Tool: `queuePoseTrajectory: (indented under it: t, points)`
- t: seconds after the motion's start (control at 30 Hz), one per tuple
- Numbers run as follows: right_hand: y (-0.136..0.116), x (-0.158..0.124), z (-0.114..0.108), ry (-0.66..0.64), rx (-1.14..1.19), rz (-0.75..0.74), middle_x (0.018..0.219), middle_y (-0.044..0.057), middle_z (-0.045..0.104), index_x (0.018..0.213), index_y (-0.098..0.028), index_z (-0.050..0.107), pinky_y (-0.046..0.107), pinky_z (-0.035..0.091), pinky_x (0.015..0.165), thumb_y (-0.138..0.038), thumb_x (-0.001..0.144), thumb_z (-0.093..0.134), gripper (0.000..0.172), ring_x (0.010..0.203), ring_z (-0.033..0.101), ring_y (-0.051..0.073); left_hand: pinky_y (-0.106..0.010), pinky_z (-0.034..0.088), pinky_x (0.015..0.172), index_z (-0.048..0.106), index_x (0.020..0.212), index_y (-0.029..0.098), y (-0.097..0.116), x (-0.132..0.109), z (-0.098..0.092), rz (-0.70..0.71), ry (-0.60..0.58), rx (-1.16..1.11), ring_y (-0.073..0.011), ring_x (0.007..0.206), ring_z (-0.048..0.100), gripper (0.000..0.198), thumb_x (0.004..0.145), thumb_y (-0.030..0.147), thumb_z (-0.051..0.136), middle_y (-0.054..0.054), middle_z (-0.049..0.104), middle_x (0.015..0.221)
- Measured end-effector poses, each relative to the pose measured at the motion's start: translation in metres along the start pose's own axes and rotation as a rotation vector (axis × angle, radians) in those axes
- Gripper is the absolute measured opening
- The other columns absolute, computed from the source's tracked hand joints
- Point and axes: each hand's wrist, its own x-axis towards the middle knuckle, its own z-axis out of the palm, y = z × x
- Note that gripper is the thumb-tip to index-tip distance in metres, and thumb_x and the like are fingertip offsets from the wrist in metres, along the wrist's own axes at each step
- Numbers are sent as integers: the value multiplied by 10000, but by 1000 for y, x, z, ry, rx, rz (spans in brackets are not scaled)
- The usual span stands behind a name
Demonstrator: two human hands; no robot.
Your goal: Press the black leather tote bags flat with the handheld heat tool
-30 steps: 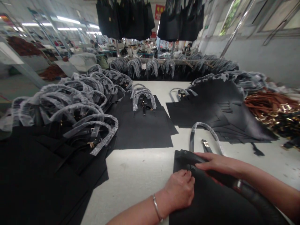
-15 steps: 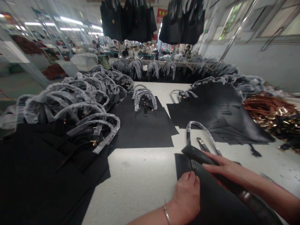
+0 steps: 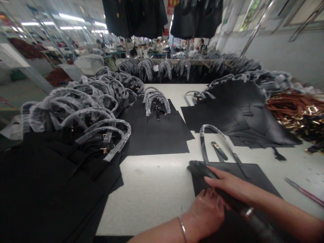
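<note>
Factory floor: long white worktable [image 3: 152, 175], stacks of black bag panels on it.
Work piece: rolled black panel edge [image 3: 201, 169], under both your hands, on a flat black panel [image 3: 253, 175].
Your left hand [image 3: 206, 212]: fingers curled on the roll; can't tell if gripping.
Your right hand [image 3: 227, 185]: fingers extended, resting along it, not closed.
Beyond: film-wrapped black strap handle [image 3: 210, 132], just past your right fingers.

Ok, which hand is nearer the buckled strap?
Right. The right hand lies just below the strap, while the left hand sits farther below it, closer to the camera.
</note>
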Motion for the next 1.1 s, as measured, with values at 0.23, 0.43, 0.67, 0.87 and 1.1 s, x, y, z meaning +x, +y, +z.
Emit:
queuePoseTrajectory:
  t: [0.23, 0.43, 0.67, 0.87, 1.1]
  points:
    - [8, -13, -4, -65, -50, 90, 495, -57, 539, 1449, -210, 250, 197, 427, 332, -518, 833, 554, 753, 361, 537, 138, -349, 517, 811, 597, 1013, 103, 1, 1, 3, -14, 46, -23, -252, 981, 568, 204, 863, 214, 512, -121, 629, 1041]
    - [-19, 21, 0, 50, 23, -25, 539, -54, 535, 1267, -158, 411, 190, 419, 328, -469, 853, 537, 533, 350, 520, 114, -317, 509, 697, 608, 913, 97, -3, 3, -6, 10, 0, -13, -229, 858, 563, 148, 839, 189, 520, -98, 619, 873]
    - [-3, 0, -19, -6, -65, 67, 506, -77, 516, 1420, -232, 283, 191, 421, 322, -525, 796, 620, 768, 363, 539, 132, -293, 488, 654, 612, 832, 105, -2, 3, -14, -1, -11, -3, -206, 789, 543, 149, 844, 208, 505, -89, 581, 813]
    - [-4, -2, -14, -64, -36, 46, 551, -56, 545, 1421, -187, 311, 198, 415, 328, -505, 822, 588, 733, 369, 518, 121, -303, 487, 684, 612, 866, 105, -3, 4, -8, 2, -13, -25, -215, 830, 547, 141, 841, 203, 514, -103, 594, 844]
    - [-23, 26, -25, 253, -84, -207, 539, -80, 510, 1436, -234, 310, 195, 421, 361, -445, 851, 584, 680, 403, 526, 119, -295, 512, 686, 615, 907, 128, -14, 2, -26, -71, -108, -158, -190, 785, 557, 149, 776, 183, 569, -65, 635, 891]
